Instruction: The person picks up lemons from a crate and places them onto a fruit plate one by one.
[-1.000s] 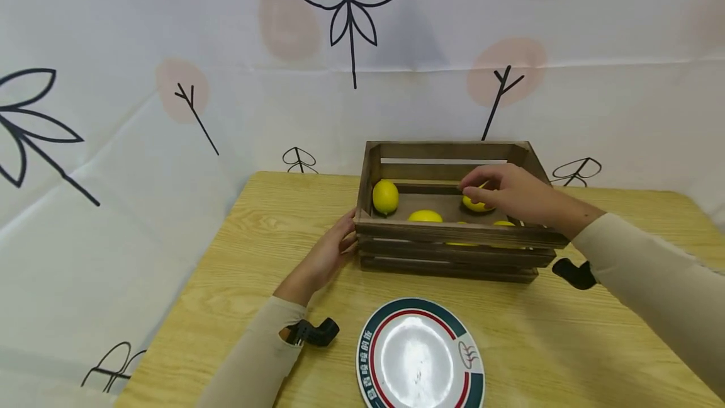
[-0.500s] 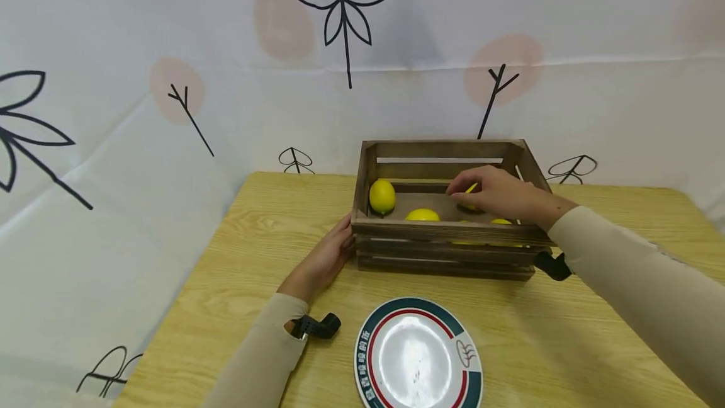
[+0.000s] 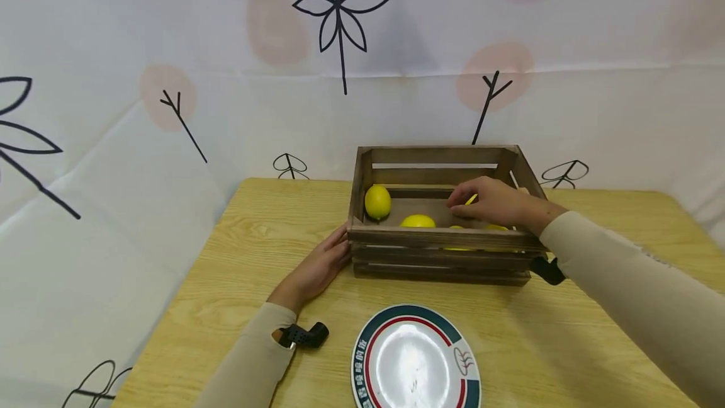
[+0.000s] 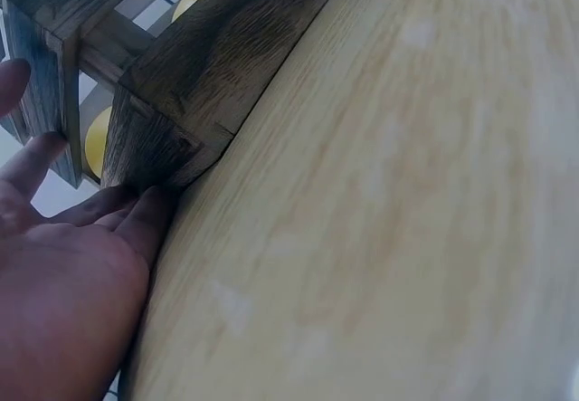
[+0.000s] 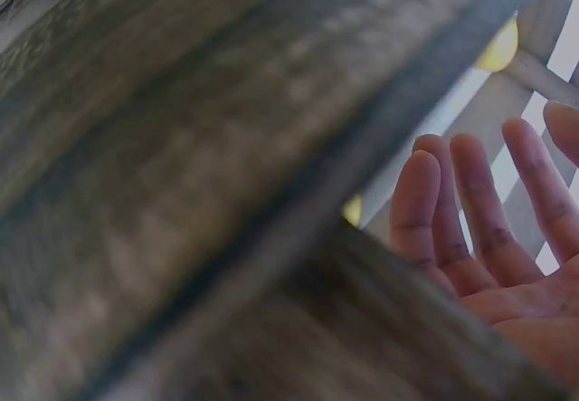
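Note:
A brown slatted wooden crate (image 3: 419, 238) stands on the table with several yellow lemons inside. One lemon (image 3: 377, 202) rests at its left end, another lemon (image 3: 418, 221) behind the front slat. My left hand (image 3: 316, 269) touches the crate's left end; in the left wrist view its fingertips lie against the end slats, fingers fairly straight. My right hand (image 3: 491, 201) reaches inside over the front rim, and a sliver of lemon (image 3: 471, 199) shows between thumb and forefinger. Seen in the right wrist view, the right hand's fingers (image 5: 493, 238) are spread and slightly bent, the palm bare.
A white plate (image 3: 416, 364) with a green and red rim lies in front of the crate, near the bottom of the head view. The wood-grain table (image 3: 272, 213) runs up to a white patterned cloth (image 3: 226, 30) behind it.
My right hand has shifted a little left and lower into the crate, covering more of the lemon beneath it. My left hand stays at the crate's end; the head view has shifted slightly.

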`<state>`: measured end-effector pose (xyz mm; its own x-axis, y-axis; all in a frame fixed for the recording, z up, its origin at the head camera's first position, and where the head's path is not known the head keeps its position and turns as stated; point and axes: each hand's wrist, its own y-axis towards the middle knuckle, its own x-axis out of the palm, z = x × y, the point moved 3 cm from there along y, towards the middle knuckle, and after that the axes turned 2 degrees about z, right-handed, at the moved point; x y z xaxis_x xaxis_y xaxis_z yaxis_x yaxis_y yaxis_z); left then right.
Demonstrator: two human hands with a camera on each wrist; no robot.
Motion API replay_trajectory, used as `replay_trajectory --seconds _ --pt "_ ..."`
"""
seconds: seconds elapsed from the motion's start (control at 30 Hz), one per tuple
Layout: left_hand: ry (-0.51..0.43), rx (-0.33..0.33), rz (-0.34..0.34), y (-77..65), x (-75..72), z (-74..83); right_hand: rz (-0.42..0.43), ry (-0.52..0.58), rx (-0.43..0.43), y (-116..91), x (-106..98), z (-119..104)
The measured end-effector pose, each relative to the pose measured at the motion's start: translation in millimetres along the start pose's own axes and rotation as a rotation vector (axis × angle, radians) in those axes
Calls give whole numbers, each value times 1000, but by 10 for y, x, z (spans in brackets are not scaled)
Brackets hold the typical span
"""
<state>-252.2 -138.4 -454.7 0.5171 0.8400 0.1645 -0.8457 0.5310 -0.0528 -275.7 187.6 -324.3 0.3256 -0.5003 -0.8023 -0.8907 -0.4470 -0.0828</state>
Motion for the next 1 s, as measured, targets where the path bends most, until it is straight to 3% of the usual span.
replay_trajectory --seconds 0.67,1.0 --pt "21 -6 16 -20 2 45 -140 -82 -83 54 100 0" --pt "25 -6 5 -24 -6 48 -259 -55 -23 62 130 27"
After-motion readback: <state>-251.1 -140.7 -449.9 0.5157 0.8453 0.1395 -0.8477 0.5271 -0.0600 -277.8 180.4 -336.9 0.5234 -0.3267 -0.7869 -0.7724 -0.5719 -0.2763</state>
